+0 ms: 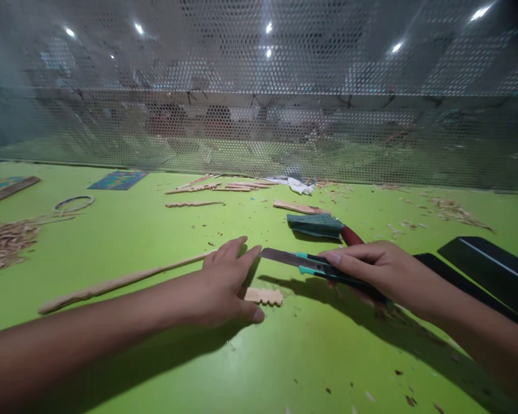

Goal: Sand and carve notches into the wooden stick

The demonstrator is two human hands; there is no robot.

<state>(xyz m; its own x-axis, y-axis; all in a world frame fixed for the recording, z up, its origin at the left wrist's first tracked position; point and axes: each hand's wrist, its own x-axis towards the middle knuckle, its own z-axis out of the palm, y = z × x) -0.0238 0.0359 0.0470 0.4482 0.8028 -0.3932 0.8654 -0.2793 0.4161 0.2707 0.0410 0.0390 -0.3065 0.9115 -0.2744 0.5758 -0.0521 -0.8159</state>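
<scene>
My right hand is closed round a black and teal utility knife, its blade out and pointing left. Palm down, my left hand reaches over a small notched piece of wood on the green table, with its fingers apart. Part of that piece is hidden under the palm, and I see no grip on it. Behind the left forearm lies a long thin carved stick, its far end meeting the fingers. Beyond the knife blade is a tool with a dark green wrapped head and a red handle.
Along the back lie several thin carved sticks, a flat wood strip and a white crumpled tissue. Shavings heap up at left. Near them are a ring and a patterned sheet. A perforated screen bounds the table.
</scene>
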